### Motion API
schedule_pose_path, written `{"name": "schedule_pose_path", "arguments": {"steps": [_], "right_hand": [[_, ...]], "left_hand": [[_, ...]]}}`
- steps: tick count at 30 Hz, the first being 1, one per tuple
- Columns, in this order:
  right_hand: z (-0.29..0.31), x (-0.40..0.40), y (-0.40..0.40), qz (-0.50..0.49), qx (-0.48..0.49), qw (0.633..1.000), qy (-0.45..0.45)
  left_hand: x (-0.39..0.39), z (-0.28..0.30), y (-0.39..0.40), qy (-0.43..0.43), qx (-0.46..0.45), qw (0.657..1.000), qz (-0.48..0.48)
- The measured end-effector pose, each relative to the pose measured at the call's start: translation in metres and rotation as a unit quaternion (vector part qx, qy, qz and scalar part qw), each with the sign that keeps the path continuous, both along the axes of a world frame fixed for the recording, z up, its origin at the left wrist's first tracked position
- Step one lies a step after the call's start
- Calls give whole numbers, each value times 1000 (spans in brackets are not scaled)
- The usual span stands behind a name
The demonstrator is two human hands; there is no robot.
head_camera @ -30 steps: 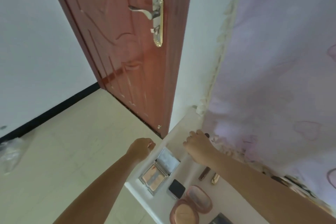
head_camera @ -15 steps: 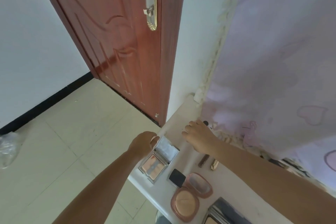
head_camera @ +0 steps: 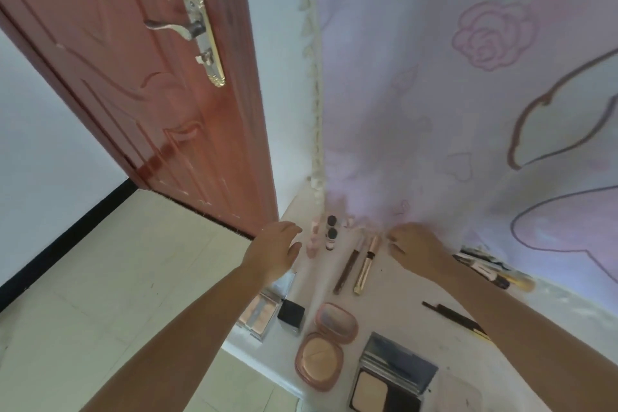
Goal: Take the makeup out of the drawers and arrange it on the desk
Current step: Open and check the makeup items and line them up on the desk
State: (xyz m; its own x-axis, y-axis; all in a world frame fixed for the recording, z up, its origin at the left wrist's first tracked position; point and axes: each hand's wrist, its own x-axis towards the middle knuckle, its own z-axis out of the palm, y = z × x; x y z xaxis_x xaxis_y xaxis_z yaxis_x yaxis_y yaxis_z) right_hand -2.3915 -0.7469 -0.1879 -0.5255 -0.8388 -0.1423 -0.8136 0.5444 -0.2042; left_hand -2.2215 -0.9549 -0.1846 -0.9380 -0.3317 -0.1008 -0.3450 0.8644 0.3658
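Makeup lies spread on the white desk (head_camera: 384, 281). Small bottles (head_camera: 330, 233) stand at its far corner, two with dark caps beside pink ones (head_camera: 313, 241). My left hand (head_camera: 272, 252) hovers just left of them, fingers relaxed and empty. My right hand (head_camera: 416, 246) hangs over the desk near the curtain hem, holding nothing. Between the hands lie a brown tube (head_camera: 347, 266) and a gold tube (head_camera: 366, 264). Nearer me sit an open mirrored palette (head_camera: 264, 309), a black cube (head_camera: 291, 314), an open pink compact (head_camera: 329, 343) and a dark powder case (head_camera: 391, 378).
A lilac flowered curtain (head_camera: 468, 110) hangs over the desk's back edge. Brushes (head_camera: 491, 273) lie under it at the right, and a black pencil (head_camera: 451, 316) is by my right forearm. A red-brown door (head_camera: 150, 77) stands open at the left over pale floor tiles.
Both hands have drawn back from the far corner, leaving the small bottles standing there. The right hand moved to the right, and the view tilted down to show more of the desk.
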Motion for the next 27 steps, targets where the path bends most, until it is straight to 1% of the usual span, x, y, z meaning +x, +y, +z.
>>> {"name": "schedule_pose_path", "arguments": {"steps": [2, 3, 5, 6, 7, 9, 10, 13, 16, 19, 22, 24, 25, 26, 27], "right_hand": [[-12, -10, 34, -91, 46, 993, -54], [-18, -11, 45, -118, 64, 990, -51], [-32, -15, 62, -148, 115, 982, -19], [-40, -16, 66, -151, 140, 979, -12], [-47, -16, 68, -147, 164, 975, -10], [-58, -15, 67, -151, 179, 972, -7], [-62, -15, 66, -161, 170, 972, -5], [-69, -16, 64, -181, 155, 971, 6], [-73, -15, 64, -180, 135, 974, 17], [-70, -9, 69, -183, 103, 978, 3], [-49, 2, 79, -184, 10, 980, -72], [-25, 7, 88, -182, -49, 972, -141], [-12, 9, 93, -177, -68, 969, -161], [1, 10, 100, -173, -85, 966, -173], [15, 11, 106, -177, -105, 960, -188]], "left_hand": [[-16, 10, 18, 23, -21, 997, -75], [-23, 9, 26, 45, -28, 993, -103], [-39, 10, 43, 85, -93, 980, -156], [-46, 10, 56, 82, -102, 975, -182], [-52, 13, 69, 56, -95, 974, -199], [-60, 8, 86, -16, -117, 972, -203], [-63, 6, 92, -52, -118, 973, -190], [-66, -2, 104, -98, -113, 969, -195], [-69, -6, 109, -113, -100, 968, -200], [-72, -7, 114, -130, -88, 967, -201], [-80, -4, 123, -133, -78, 967, -205], [-87, -5, 133, -121, -80, 966, -212], [-91, -1, 138, -121, -75, 966, -216], [-94, 2, 144, -111, -70, 966, -223], [-97, 5, 149, -83, -65, 969, -225]]}}
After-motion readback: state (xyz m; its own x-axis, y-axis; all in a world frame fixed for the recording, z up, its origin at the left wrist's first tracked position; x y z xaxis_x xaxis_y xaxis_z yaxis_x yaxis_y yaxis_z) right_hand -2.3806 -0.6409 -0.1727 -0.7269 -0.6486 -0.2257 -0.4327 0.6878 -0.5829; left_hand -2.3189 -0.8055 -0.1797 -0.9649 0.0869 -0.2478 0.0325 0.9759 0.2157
